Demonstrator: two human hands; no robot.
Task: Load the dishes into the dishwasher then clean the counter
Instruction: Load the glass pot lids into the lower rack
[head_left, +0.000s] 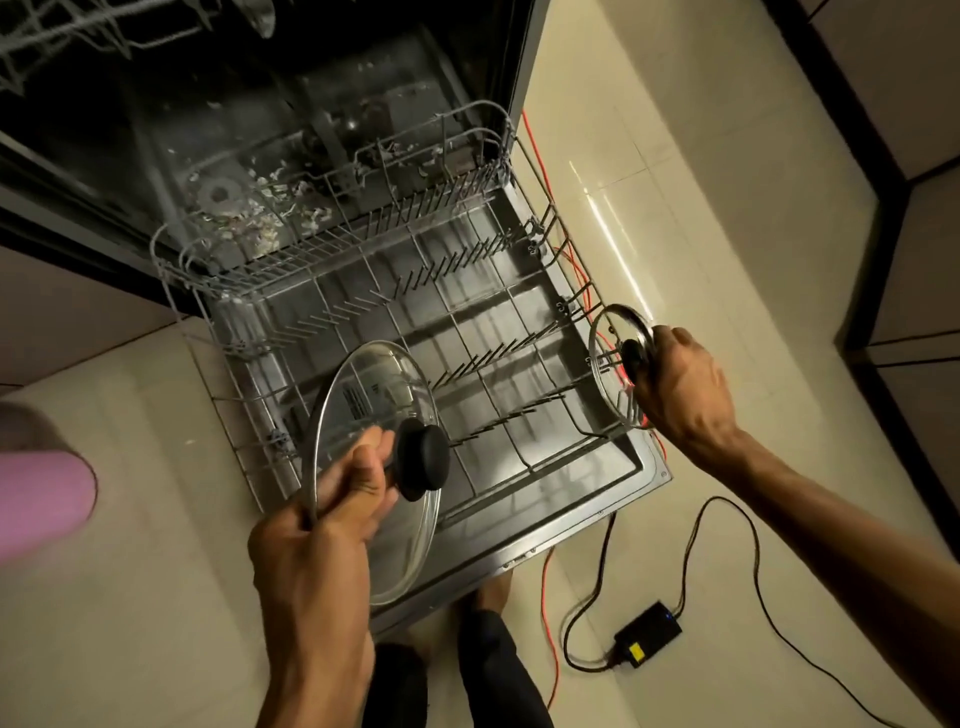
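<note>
Large glass lid (363, 415), with metal rim and black knob (422, 460), held tilted over the near-left corner of the lower rack (415, 322). The left hand (317, 519) closes its grip on the lid's near rim: the thumb and curled fingers pinch the edge, with fingertips reaching toward the knob. The lid hangs above the rack wires; whether its lower edge touches them cannot be told.

Small glass lid (613, 364), also rimmed in metal, stands nearly on edge at the right side of the same rack, among the outer wires. The right hand (680, 384) grips its black knob (635, 358), fingers wrapped round it.

The lower rack is pulled out over the open dishwasher door (597, 499) and carries no dishes other than the two lids held over it; rows of tines run across its floor. Behind it lies the dark dishwasher tub (291, 171), its floor scattered with pale debris. A corner of the upper rack (62, 36) shows at top left.

Tiled floor (727, 249) surrounds the door. An orange cable (550, 613) runs beneath the right side of the rack and emerges near the door's front edge. A black adapter box (647, 634) with black leads (727, 525) rests on the floor to the right. A pink object (41, 493), blurred, enters at the left edge.
</note>
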